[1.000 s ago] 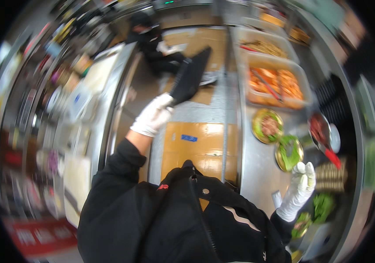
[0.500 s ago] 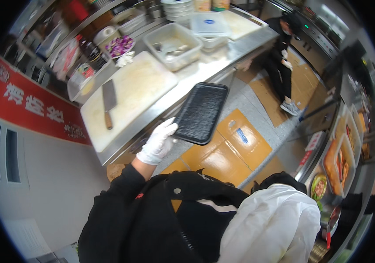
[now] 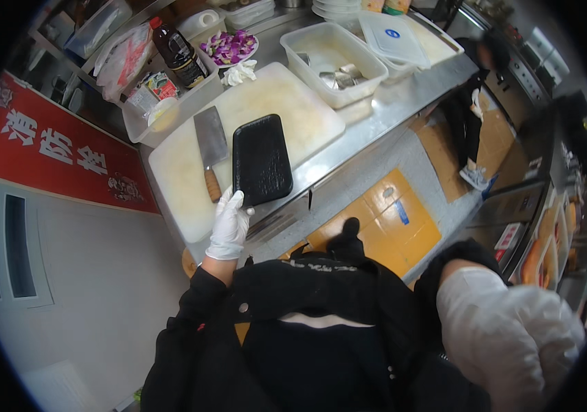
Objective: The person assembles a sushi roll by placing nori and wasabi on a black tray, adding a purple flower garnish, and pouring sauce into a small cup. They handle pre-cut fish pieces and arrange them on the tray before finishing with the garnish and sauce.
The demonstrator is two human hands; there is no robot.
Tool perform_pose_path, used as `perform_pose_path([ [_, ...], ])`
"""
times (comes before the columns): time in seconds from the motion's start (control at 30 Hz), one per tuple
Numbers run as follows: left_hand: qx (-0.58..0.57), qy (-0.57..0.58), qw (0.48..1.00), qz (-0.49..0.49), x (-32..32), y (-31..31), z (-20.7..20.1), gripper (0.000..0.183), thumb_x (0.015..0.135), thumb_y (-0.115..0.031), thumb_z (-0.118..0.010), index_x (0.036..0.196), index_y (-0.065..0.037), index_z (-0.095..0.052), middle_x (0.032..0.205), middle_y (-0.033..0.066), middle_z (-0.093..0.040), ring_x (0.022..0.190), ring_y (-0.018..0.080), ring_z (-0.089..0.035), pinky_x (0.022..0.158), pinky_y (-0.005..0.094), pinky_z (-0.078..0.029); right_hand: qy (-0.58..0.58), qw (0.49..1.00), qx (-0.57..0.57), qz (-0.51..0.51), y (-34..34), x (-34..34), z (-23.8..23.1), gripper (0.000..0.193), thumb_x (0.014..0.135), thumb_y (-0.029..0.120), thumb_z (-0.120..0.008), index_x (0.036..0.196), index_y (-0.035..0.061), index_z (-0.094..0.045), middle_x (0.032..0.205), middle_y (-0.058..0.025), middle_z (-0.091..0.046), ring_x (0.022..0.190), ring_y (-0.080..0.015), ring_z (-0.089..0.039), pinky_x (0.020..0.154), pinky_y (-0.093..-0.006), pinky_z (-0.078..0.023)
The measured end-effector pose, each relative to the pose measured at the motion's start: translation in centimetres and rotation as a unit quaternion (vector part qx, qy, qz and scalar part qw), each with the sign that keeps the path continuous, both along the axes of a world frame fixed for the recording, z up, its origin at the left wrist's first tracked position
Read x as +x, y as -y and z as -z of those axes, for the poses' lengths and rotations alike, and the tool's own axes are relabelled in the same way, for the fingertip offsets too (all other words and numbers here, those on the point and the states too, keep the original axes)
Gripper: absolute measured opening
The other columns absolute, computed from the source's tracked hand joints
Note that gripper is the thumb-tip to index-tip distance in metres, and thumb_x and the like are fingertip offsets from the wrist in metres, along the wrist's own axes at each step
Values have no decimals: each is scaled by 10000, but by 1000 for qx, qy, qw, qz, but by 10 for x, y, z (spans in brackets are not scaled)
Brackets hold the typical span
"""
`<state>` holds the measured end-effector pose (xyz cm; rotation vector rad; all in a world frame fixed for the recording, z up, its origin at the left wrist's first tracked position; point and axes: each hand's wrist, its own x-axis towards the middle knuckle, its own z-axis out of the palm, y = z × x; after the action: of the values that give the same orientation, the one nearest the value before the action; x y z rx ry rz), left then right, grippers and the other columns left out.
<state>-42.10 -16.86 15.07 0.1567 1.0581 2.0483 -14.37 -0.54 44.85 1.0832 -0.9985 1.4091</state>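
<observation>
My left hand (image 3: 228, 226), in a white glove, grips a black rectangular plastic tray (image 3: 262, 161) by its near-left corner. The tray is over the right front of a white cutting board (image 3: 300, 110), and I cannot tell whether it touches the board. Left of the tray, a cleaver (image 3: 211, 137) with a wooden handle lies on the board. My right hand (image 3: 506, 329), also white-gloved, is raised close to the camera at the lower right. Its fingers are hard to make out, and anything in it is hidden.
Behind the board stand a tub (image 3: 176, 110) with a dark sauce bottle (image 3: 178, 55) and a bowl of purple-and-white petals (image 3: 230, 48). A clear container (image 3: 334, 65) holds metal pieces. A person (image 3: 468, 117) is beyond the counter's right side. Flattened cardboard (image 3: 376, 220) covers some floor.
My left hand has brought the tray leftward from beyond the counter's edge to over the cutting board. My right hand has shifted to the right. The view has turned too.
</observation>
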Motion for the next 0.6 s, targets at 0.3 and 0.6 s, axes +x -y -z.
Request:
perform_pose_path([
  [0.3,-190,-145,966,-99,-21,-98,30,406,1020,-105,-527,1411,-49,-429,1250,26,-572,1082,133,-559,889,301,-473,-70,964,159,-202,-154,-13,28,208,982,31,-450,1102,6,-618,1148,-138,-608,1074,-200,-591,895,-381,-465],
  [0.6,-499,-631,591,53,-44,-142,-5,794,871,-356,-728,1484,3,-375,1577,265,-242,1447,435,-246,1184,521,-196,551,795,-240,-86,-252,-38,129,295,958,167,-605,1129,-62,-679,934,-141,-721,890,-220,-694,818,-319,-531],
])
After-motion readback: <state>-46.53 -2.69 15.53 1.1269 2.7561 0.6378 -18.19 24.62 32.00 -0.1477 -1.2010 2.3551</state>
